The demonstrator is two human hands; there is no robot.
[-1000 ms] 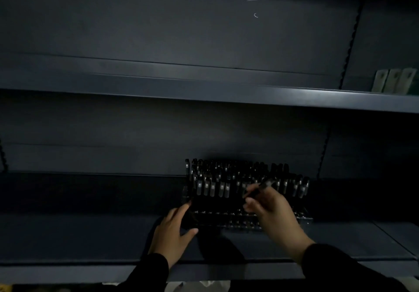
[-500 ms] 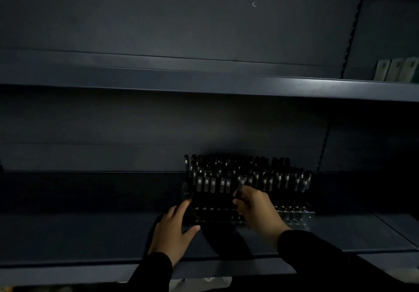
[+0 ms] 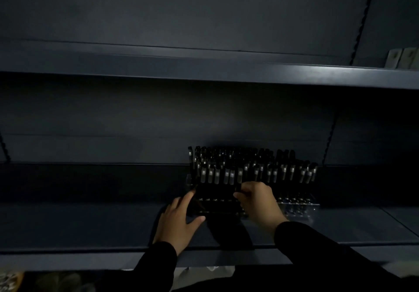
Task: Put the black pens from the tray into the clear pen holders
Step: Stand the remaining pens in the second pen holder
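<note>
Dim scene, dark metal shelving. Standing upright on the lower shelf (image 3: 90, 226), right of centre and close to the back panel: a clear pen holder (image 3: 297, 203), packed with rows of black pens (image 3: 229, 171) whose silver clips catch what little light there is. Clear base plainly visible only at the right end; elsewhere lost in shadow, so impossible to tell whether one holder or several set side by side.

Left hand (image 3: 179, 221) flat and spread at the holder's left front corner — fingers straight, fingertips touching or just beside the left end, thumb stretched out to the right along the front edge. Nothing gripped.

Right hand (image 3: 258, 203) at the front row near the middle of the holder, fingers curled, thumb and forefinger pinched together at a dark pen (image 3: 238, 179) standing in that row. Contact itself murky in the gloom, yet the pinch sits right on the barrel below the clip. Both arms in black sleeves (image 3: 317, 251), reaching in from below.

Above, an upper shelf (image 3: 204, 69) crossing the whole width; at its far right edge, a few pale upright packets (image 3: 401, 58), partly cut off. Slotted uprights at the right of the back panel. Small white scratch high on the back panel. No tray in view — only a blurred patterned patch at the bottom left corner, too dark to identify.
</note>
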